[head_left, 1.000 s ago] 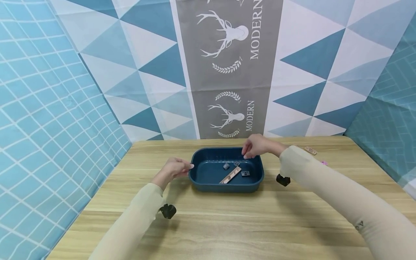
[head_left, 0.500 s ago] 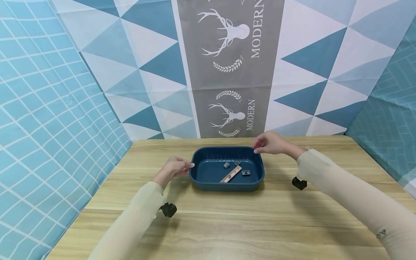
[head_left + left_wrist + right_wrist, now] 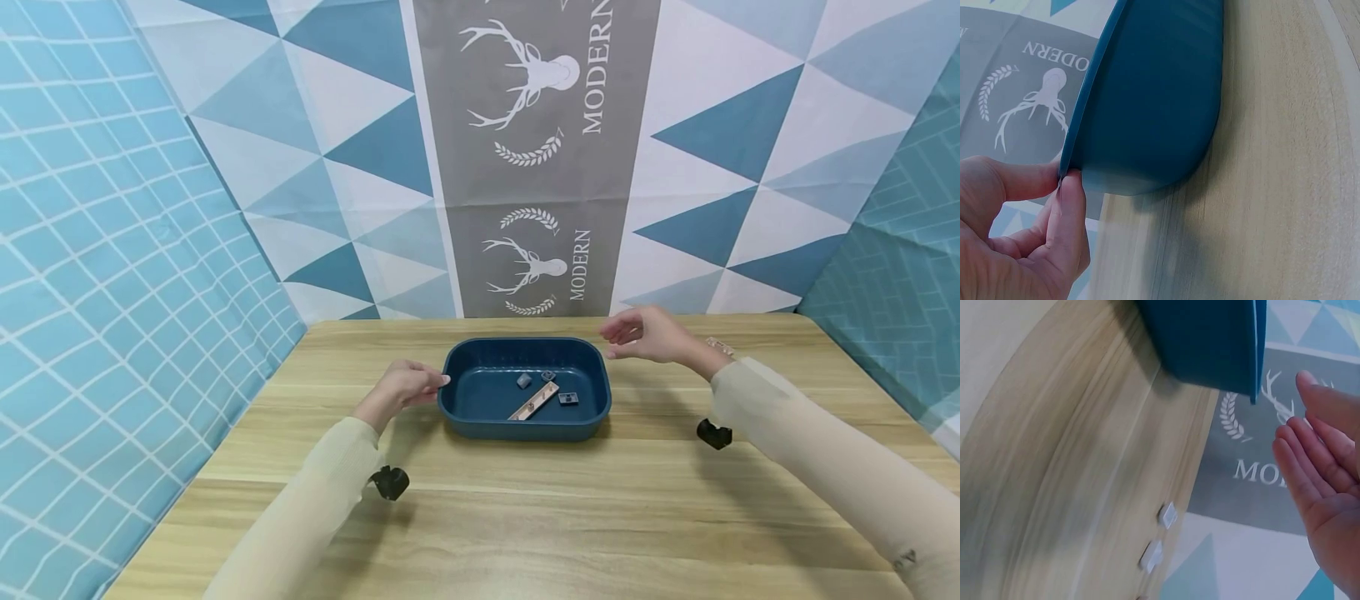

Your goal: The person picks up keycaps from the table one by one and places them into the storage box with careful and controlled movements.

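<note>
A dark blue rectangular basin [image 3: 525, 431] with rounded corners stands on the table. My left hand [image 3: 405, 385] pinches its left rim between thumb and fingers, plain in the left wrist view, where the hand [image 3: 1029, 231] grips the rim's edge. Inside the basin lie a narrow beige strip [image 3: 534, 401] and small grey pieces: a blocky one [image 3: 523, 381], a flat one [image 3: 568, 399] and another [image 3: 548, 376] farther back. My right hand [image 3: 648, 335] hovers just right of the basin with nothing in it. The right wrist view shows its fingers [image 3: 1316, 456] loosely bent, apart from the basin.
At the table's back right a small pale piece [image 3: 720, 346] lies by my right wrist. Two small whitish pieces [image 3: 1167, 514] sit near the table edge in the right wrist view. Patterned cloth [image 3: 536, 192] rises behind the wooden table [image 3: 525, 517].
My right hand has moved from over the basin's back right part to outside its right rim, and its fingers have loosened. My left hand stays on the left rim.
</note>
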The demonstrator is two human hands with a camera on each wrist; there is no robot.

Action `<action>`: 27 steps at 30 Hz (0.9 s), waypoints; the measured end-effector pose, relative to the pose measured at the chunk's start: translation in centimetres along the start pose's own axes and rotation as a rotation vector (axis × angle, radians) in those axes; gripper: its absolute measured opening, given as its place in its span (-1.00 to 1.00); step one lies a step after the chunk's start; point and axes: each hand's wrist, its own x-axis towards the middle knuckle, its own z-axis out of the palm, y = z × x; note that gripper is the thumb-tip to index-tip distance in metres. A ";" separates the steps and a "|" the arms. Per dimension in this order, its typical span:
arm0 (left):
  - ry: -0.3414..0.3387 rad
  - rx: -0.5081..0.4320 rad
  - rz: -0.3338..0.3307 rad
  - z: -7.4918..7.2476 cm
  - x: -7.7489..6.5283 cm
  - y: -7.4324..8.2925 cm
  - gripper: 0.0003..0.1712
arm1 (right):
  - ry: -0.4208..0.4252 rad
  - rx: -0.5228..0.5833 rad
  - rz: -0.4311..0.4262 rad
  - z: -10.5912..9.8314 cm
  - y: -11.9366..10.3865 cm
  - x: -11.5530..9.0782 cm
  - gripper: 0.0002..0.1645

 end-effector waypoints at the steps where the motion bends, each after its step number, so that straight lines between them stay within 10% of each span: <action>1: 0.002 0.001 -0.002 0.0 0.0 0.0 -0.63 | 0.002 0.009 0.000 -0.1 0.2 -0.1 -0.60; 27: 0.008 0.000 -0.007 0.0 -0.1 0.1 -0.64 | 0.040 0.015 0.133 -3.2 4.6 -4.4 -0.54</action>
